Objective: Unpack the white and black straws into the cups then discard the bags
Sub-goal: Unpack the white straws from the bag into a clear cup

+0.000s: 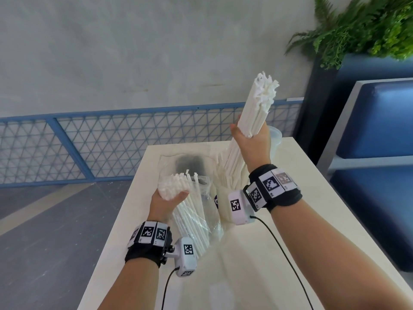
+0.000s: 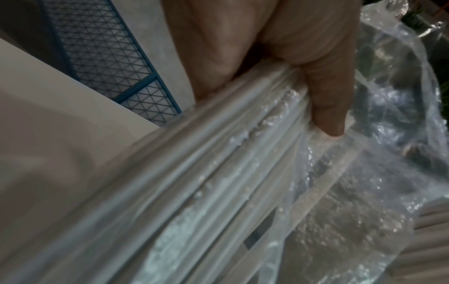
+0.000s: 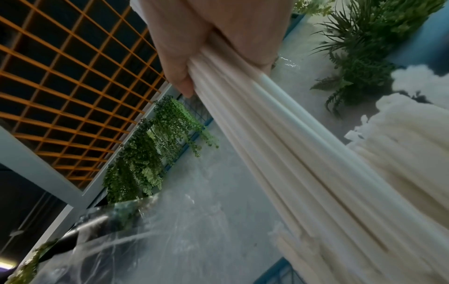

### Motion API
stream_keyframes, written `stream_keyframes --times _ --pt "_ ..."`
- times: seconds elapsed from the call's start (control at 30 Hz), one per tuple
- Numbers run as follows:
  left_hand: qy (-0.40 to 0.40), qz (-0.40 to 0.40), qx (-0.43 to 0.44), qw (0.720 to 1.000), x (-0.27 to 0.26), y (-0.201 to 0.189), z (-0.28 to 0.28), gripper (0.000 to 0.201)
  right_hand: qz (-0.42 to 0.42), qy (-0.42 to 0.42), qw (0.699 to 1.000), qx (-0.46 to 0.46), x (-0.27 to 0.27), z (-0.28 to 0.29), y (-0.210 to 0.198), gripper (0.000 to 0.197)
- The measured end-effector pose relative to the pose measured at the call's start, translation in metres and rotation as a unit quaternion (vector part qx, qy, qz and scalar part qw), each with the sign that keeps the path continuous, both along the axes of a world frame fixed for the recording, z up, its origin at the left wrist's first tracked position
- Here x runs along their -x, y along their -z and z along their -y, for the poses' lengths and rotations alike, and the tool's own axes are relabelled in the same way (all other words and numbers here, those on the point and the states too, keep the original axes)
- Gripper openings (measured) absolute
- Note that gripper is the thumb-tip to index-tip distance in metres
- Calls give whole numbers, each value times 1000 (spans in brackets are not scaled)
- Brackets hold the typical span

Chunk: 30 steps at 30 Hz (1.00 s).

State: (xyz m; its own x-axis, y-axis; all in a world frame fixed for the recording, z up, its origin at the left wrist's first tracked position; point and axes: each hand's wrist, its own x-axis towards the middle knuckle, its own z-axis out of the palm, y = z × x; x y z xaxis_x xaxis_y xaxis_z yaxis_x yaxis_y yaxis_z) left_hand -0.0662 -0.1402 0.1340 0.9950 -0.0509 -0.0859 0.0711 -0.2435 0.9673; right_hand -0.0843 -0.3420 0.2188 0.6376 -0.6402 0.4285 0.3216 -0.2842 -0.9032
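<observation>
1. Above the pale cream bench (image 1: 290,175), a thick bundle of long white plastic straws (image 1: 257,113) stands nearly upright, its ragged top ends high in the head view.
2. The right hand (image 1: 252,142) grips this bundle around its middle, fingers and thumb curled tight; the lower ends of the straws reach down toward a white container (image 1: 223,198), largely hidden behind the wrist.
3. A second bunch of white straws (image 1: 192,211) sits tilted inside a clear crinkled plastic bag (image 1: 207,191) that reaches down to the bench.
4. The left hand (image 1: 165,202) clasps this bunch near its upper ends, with the thumb (image 2: 328,107) pressed across the straws.
5. Behind them, a clear bag of black straws (image 1: 190,163) lies on the bench, blurred.
6. A translucent plastic cup (image 1: 276,136) stands just beyond the right hand.
7. Farther out are a blue mesh railing (image 1: 89,142), a blue cushioned seat (image 1: 375,121) and green fern foliage (image 1: 357,30).
</observation>
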Motion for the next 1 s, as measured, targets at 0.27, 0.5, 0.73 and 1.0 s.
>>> stream_keyframes --times 0.27,0.5,0.73,1.0 --pt "4 2 -3 1000 2 -5 1 47 46 -8 999 2 5 4 -18 25" --pt "21 -14 43 999 -4 -2 1 49 -88 -24 993 77 -4 4 24 30" --pt "8 -44 78 996 -6 5 1 37 -147 -17 987 59 -3 4 52 35" --pt "16 -38 93 995 -5 5 3 41 -49 -4 995 85 3 -2 47 60"
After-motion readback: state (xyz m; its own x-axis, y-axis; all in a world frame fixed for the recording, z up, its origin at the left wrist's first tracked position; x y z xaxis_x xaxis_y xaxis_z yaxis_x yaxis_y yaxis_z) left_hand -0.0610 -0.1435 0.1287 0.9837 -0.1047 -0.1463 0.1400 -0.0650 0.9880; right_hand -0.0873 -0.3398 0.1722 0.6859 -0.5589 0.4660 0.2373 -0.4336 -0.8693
